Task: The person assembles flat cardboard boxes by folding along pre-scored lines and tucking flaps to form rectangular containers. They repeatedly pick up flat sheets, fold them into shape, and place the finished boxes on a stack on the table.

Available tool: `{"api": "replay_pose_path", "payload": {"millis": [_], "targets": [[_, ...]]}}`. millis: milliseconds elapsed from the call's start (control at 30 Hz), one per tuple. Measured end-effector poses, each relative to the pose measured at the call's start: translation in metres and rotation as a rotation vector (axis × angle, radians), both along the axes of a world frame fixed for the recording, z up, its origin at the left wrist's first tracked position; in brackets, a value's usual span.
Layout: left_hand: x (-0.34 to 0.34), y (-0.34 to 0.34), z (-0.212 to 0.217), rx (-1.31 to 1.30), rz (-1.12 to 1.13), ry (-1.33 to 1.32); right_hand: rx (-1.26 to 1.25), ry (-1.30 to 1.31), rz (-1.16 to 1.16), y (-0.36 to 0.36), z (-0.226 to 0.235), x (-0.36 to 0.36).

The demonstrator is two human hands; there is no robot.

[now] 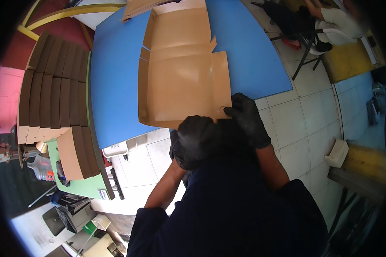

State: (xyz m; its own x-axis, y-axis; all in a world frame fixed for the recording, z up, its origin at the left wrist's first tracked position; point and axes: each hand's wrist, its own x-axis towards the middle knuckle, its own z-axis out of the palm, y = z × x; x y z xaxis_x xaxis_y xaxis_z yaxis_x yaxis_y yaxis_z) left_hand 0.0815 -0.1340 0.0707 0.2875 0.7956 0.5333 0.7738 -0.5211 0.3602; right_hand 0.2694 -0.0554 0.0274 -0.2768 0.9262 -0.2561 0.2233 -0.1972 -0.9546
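Note:
A brown cardboard box (pixel 180 81) lies opened out on the blue table (pixel 116 85), its glossy inner side up and its near edge reaching past the table's front. Its left and near walls stand up, while the near right side flap (pixel 221 81) leans outward. My left hand (pixel 197 139), in a black glove, is closed on the near wall close to the middle. At the near right corner, my right hand (pixel 248 120), also gloved in black, pinches the flap with the thumb on its inner face. The fingers beneath the cardboard are hidden.
Another brown cardboard piece (pixel 137 8) lies at the table's far edge. Several folded brown boxes (pixel 51 94) are stacked on a green table (pixel 79 188) at left, near a clear plastic jug (pixel 42 167). A person (pixel 341 21) sits at the far right beside a folding chair (pixel 306 43).

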Motion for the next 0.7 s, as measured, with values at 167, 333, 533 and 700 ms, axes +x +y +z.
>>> {"api": "replay_pose_path", "payload": {"millis": [167, 333, 533, 700], "targets": [[-0.004, 0.011, -0.003, -0.347, 0.304, -0.227, 0.018, 0.108, 0.098, -0.007, 0.002, -0.002], [-0.010, 0.035, -0.007, -0.536, 0.295, -0.128, -0.122, 0.249, -0.001, -0.018, 0.019, -0.016], [-0.015, 0.041, -0.011, -0.525, 0.282, -0.041, -0.170, 0.305, -0.071, -0.016, 0.021, -0.024], [-0.021, 0.044, -0.009, -0.628, 0.239, -0.062, -0.211, 0.419, -0.063, -0.012, 0.012, -0.024]]}}
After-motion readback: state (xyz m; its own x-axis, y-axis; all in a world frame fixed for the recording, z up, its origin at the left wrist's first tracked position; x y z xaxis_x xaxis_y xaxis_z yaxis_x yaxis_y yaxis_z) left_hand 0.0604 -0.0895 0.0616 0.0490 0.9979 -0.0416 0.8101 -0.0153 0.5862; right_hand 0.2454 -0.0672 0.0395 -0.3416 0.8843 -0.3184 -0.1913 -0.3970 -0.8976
